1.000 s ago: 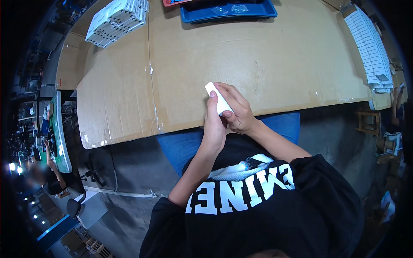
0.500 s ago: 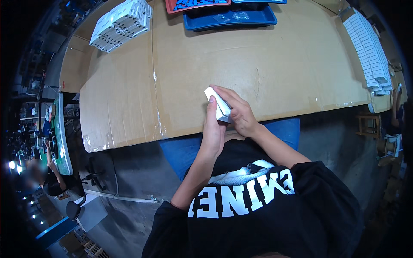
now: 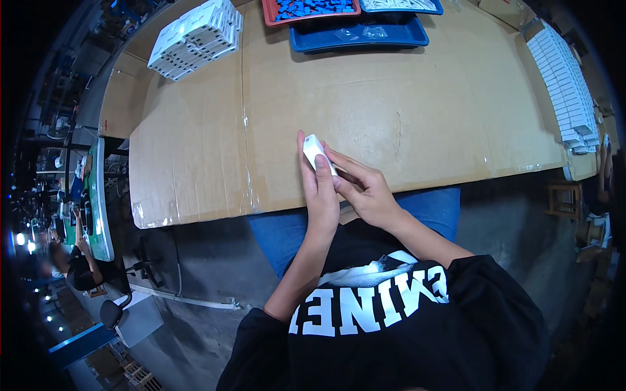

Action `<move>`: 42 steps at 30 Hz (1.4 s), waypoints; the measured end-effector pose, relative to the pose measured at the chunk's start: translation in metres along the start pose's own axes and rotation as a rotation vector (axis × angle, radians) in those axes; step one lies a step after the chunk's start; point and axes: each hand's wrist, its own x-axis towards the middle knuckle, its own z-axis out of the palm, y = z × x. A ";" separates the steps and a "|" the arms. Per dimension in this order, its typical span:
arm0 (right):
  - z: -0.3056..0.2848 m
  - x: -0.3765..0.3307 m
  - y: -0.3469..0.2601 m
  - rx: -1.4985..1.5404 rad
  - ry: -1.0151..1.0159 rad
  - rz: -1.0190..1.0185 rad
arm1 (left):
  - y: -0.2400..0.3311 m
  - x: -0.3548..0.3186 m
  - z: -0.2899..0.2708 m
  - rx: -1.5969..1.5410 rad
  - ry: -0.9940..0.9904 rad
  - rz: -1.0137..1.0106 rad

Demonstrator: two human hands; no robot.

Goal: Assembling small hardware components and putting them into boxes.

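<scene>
A small white oblong plastic piece (image 3: 314, 147) is held between both hands above the near edge of the cardboard-covered table. My left hand (image 3: 319, 192) grips it from the left, thumb across its top face and fingers behind it. From the right, my right hand (image 3: 365, 188) closes its fingers around the piece's side and lower end. The far end of the piece sticks out past the fingers, tilted up. Its lower part is hidden by my hands.
Stacked white casings (image 3: 195, 40) stand at the far left. A red tray (image 3: 268, 19) with small blue parts and a blue tray (image 3: 358, 44) with clear bags sit at the far middle. Rows of white pieces (image 3: 562, 88) line the right edge. A person (image 3: 85, 270) works at left.
The white piece has been turned in my hands and now shows another face. My left fingers have stretched out behind it, and my right fingers have slid down toward its lower end.
</scene>
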 end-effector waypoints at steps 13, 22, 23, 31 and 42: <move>0.005 -0.006 -0.004 -0.397 0.029 -0.360 | 0.003 -0.010 0.000 -0.062 -0.080 0.129; 0.009 -0.010 -0.004 -0.377 0.059 -0.351 | 0.002 -0.014 0.000 -0.130 -0.070 0.120; 0.008 -0.009 -0.006 -0.360 0.051 -0.334 | 0.004 -0.013 0.000 -0.141 -0.075 0.123; -0.004 0.006 -0.032 -0.265 0.004 -0.253 | 0.034 0.001 0.001 -0.134 -0.093 0.218; 0.016 -0.001 -0.057 0.234 -0.029 0.338 | 0.021 -0.011 -0.009 0.204 -0.092 0.431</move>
